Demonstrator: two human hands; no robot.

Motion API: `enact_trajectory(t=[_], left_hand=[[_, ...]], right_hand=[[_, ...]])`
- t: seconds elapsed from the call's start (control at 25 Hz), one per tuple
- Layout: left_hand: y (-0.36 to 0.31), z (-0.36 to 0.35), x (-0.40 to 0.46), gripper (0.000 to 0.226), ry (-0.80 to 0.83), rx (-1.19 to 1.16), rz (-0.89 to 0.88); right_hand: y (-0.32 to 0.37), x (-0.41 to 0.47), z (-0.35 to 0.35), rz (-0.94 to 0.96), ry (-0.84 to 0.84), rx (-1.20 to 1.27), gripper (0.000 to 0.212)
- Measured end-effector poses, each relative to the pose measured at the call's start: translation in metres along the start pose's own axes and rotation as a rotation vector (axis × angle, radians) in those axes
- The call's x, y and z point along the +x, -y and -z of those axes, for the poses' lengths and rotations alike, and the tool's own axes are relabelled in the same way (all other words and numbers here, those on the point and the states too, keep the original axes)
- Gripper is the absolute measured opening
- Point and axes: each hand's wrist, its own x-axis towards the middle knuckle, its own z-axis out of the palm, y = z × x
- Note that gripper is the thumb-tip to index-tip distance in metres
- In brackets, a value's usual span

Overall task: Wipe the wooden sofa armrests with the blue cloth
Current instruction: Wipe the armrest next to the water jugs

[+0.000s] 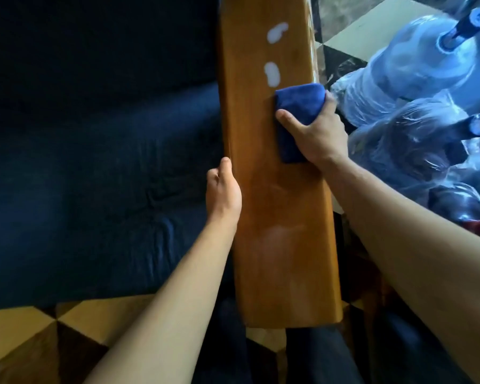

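Observation:
A long wooden sofa armrest [272,217] runs from the bottom centre up to the top of the head view. My right hand [320,134] presses a folded blue cloth [299,105] flat on the armrest's right half, about midway up. Two white blotches [272,74] lie on the wood just beyond the cloth, a second one [278,33] farther up. My left hand [223,189] grips the armrest's left edge, thumb on top and fingers hidden below. A pale smear [280,234] shows on the wood nearer to me.
The dark blue sofa seat [94,176] fills the left side. Large water jugs wrapped in plastic [416,87] crowd the floor right of the armrest. Checkered floor tiles [25,336] show at the bottom left.

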Motion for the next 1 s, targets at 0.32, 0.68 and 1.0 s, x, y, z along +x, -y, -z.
enact_trajectory(t=[0.32, 0.68, 1.0], left_hand=[[0.039, -0.004, -0.054, 0.062, -0.118, 0.016, 0.085], [0.032, 0.001, -0.032, 0.070, 0.004, 0.107, 0.138], [0.010, 0.020, 0.006, 0.086, 0.076, -0.149, 0.149]], right_hand=[[-0.195, -0.239, 0.026, -0.116, 0.347, 0.385, 0.088], [-0.055, -0.040, 0.007, -0.032, 0.119, 0.266, 0.080], [0.004, 0.010, -0.004, 0.458, -0.057, -0.324, 0.077]])
